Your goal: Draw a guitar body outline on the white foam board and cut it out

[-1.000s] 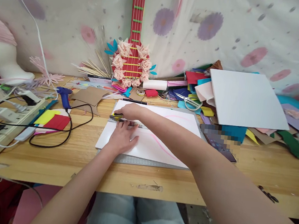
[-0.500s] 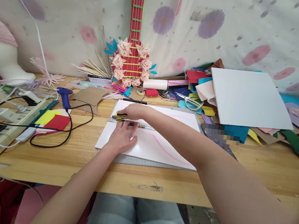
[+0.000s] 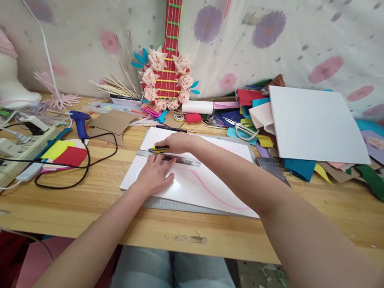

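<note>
My right hand [image 3: 178, 142] is closed around a yellow and black utility knife [image 3: 159, 149], held low at the far edge of a steel ruler [image 3: 190, 161]. The ruler lies across a white foam board [image 3: 181, 189], which bears a curved pink line. With fingers spread, my left hand [image 3: 153, 175] presses on the ruler and board, just nearer to me than the knife. Under the board a grey cutting mat [image 3: 171, 205] shows along the near edge. Where the blade tip meets the board is too small to make out.
On the left lie a blue glue gun [image 3: 79, 123] with its black cord and a power strip [image 3: 13, 160]. A red paper guitar [image 3: 166, 78] stands at the back. Scissors [image 3: 244, 130], coloured felt and a white panel [image 3: 319, 126] are at the right.
The knife in my right hand has slid a little to the right along the ruler. My left hand keeps its place on the ruler. The whole view has shifted slightly.
</note>
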A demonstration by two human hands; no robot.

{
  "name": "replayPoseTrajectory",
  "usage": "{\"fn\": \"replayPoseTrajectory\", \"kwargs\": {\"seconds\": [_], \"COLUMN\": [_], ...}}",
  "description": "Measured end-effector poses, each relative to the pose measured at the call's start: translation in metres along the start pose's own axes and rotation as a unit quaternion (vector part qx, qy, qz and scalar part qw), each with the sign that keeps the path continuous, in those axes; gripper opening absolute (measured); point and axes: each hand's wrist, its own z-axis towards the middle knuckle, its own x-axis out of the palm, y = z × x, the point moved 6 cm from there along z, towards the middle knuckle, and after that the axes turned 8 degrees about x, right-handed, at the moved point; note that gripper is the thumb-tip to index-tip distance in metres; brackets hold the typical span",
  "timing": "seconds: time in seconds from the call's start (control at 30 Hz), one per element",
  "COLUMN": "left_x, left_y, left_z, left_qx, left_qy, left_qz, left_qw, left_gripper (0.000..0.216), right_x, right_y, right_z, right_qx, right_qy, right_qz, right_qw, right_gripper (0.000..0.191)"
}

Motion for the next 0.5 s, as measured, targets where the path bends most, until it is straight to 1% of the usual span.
{"fn": "replayPoseTrajectory", "kwargs": {"seconds": [0.2,0.37,0.5], "left_x": [0.0,-0.001,-0.002], "left_y": [0.0,0.0,-0.001], "left_z": [0.0,0.001,0.0], "left_qx": [-0.003,-0.011,-0.015], "left_qy": [0.006,0.028,0.032], "left_qz": [-0.002,0.006,0.01], "left_qw": [1.0,1.0,0.999], "left_gripper": [0.053,0.054,0.053], "right_x": [0.001,0.002,0.003], "right_y": [-0.005,-0.007,-0.009], "right_z": [-0.004,-0.007,-0.012], "right_qx": [0.011,0.005,0.002], "right_qy": [0.012,0.012,0.012], "right_qz": [0.002,-0.003,-0.017], "right_qw": [1.0,1.0,1.0], "right_gripper": [0.052,0.048,0.047]}}
